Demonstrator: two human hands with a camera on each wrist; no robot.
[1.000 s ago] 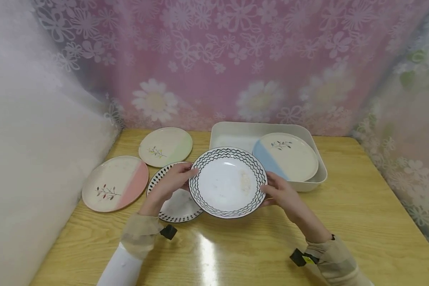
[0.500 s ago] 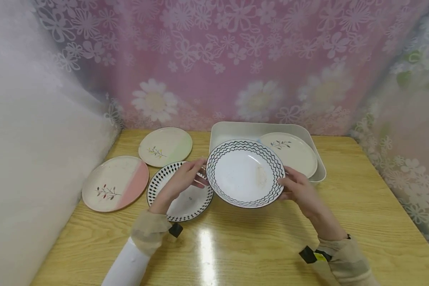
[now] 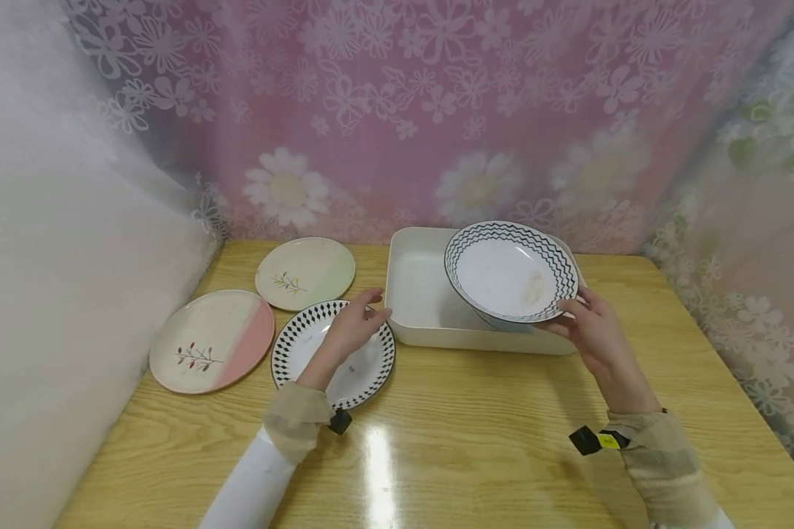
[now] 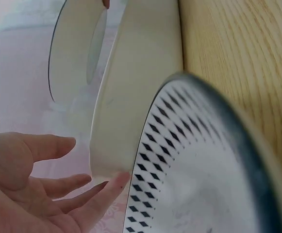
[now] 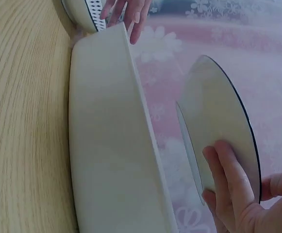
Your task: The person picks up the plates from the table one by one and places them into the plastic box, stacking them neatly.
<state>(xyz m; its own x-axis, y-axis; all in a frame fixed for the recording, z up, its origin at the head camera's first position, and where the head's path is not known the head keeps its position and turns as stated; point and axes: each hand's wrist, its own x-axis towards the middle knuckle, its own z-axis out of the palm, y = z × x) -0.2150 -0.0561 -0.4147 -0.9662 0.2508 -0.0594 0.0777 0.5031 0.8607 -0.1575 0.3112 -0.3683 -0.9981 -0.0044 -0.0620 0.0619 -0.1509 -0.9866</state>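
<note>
My right hand (image 3: 595, 330) grips the right rim of a white plate with black zigzag bands (image 3: 496, 272), thumb on top and fingers spread beneath. In the right wrist view the plate's underside (image 5: 213, 107) hangs tilted above the white bin (image 5: 111, 131). My left hand (image 3: 353, 330) holds nothing; its fingers are spread at the bin's left end, over a plate with a black diamond border (image 3: 364, 375). The left wrist view has that diamond plate (image 4: 179, 160) close by, with the fingers beside its rim. Underneath the zigzag plate, the blue-and-cream plate in the bin is almost wholly hidden.
At the left of the wooden table (image 3: 476, 426) lie a pink-and-cream plate (image 3: 205, 338) and a green-and-cream plate (image 3: 304, 272), both with sprig designs. A floral curtain (image 3: 397, 110) hangs behind the table, and a white cloth wall (image 3: 73, 294) borders its left side.
The zigzag plate has moved right and back, from the table's middle to over the bin. My left hand has let go of its rim, while my right hand still holds it.
</note>
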